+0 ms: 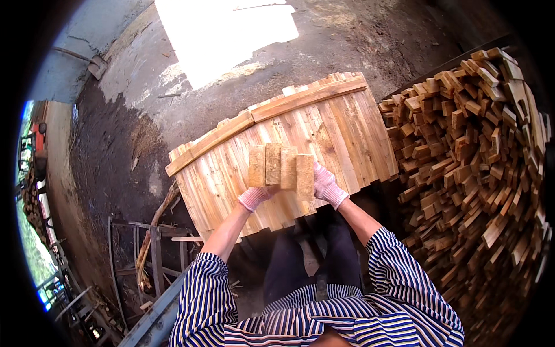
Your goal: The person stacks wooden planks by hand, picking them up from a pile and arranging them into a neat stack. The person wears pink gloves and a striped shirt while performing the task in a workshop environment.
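Observation:
Several short wooden boards [281,165], seen end-on, are held upright side by side between my two gloved hands. My left hand [257,196], in a pale pink knit glove, closes on the bundle's left side from below; its fingers are partly hidden behind the boards. On the other side my right hand [326,182], gloved the same way, grips the rightmost board, which sits a little lower than the others. Beneath the bundle lies a layer of wooden slats [341,133] laid edge to edge, with a thicker wooden strip [312,99] across their far ends.
A tall pile of cut wooden boards [457,150] stands close on my right. To the left is a metal frame [156,254] with a crooked branch [151,231] beside it. A shovel [97,66] leans at the far left wall. Bright sunlight falls on the dirt floor [139,121].

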The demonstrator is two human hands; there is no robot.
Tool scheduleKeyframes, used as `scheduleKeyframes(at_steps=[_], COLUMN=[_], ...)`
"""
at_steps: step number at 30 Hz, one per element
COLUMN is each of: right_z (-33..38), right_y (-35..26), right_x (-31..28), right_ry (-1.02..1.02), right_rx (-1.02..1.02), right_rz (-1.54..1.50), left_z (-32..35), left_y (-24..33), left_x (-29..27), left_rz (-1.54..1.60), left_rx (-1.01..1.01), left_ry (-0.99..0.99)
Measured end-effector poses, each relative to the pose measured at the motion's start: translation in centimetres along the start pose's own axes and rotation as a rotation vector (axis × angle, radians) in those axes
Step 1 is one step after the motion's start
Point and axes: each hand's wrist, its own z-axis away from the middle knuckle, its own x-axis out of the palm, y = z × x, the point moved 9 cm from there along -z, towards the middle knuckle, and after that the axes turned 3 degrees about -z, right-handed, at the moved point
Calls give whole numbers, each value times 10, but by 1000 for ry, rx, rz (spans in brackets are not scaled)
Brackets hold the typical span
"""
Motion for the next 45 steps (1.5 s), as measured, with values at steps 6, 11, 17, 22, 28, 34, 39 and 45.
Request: scheduleKeyframes(at_steps=[6,11,17,22,28,34,39,45], right_z=[6,35,43,36,40,48,35,48], right_y=[-36,2,110,183,198,204,200,192], right_x=[-72,-153,-170,-94,-85,-91,-78,-76], right_ry=[-3,-49,-171,-182,-46,75,118,119], right_rx=[110,163,287,288,188,116,49,118], right_rz=[195,627,1215,1245,1147,1086,1130,1153], left_z=[35,127,168,152,151,155,181,161], left_y=[-1,22,-90,-157,-165,-172,-184,-180], left_x=[-14,-72,-136,-158,-149,-156,-167,-167], left_rz=[-157,-1002,-1694,-1776,-1643,-1595,-1645,-1695], left_rx=[-52,-102,-528,-539,-404,-483,-440,-395], left_ry=[-15,383,319,336,317,323,261,217])
